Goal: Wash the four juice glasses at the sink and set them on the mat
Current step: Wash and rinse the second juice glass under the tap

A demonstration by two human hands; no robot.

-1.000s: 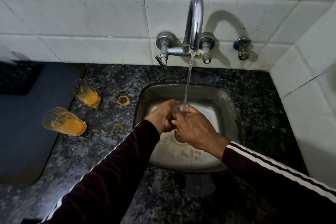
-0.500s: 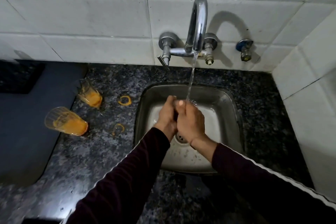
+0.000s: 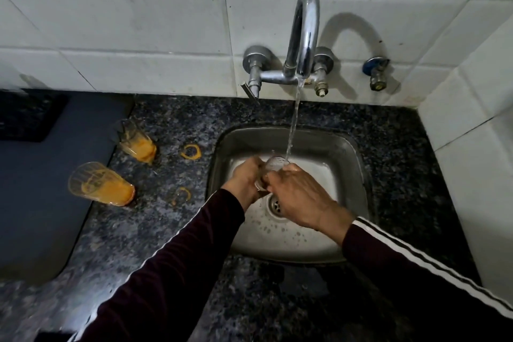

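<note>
— What lay at nine o'clock from the sink?

— The dark mat (image 3: 41, 203), with nothing washed on it that I could see. Two dirty glasses leaned at its right edge on the tabletop (image 3: 166, 230): the nearer glass (image 3: 101, 184) partly over the mat, the farther glass (image 3: 137, 141) just beside it, both holding orange dregs. I took them to be queued there, within reach of the basin. Orange rings (image 3: 190, 151) marked the stone toward three o'clock of them.

— And over the sink (image 3: 347, 203)?

— The left hand (image 3: 245, 178) was clamped around the base of a clear glass (image 3: 270, 171), tilting its mouth toward twelve o'clock so the stream from the tap (image 3: 304, 36) ran in. The right hand (image 3: 297, 197) was curled against the glass's side at three o'clock, fingers wrapped on it, seemingly rubbing it clean.

— The fourth glass?

— I couldn't see one.
</note>
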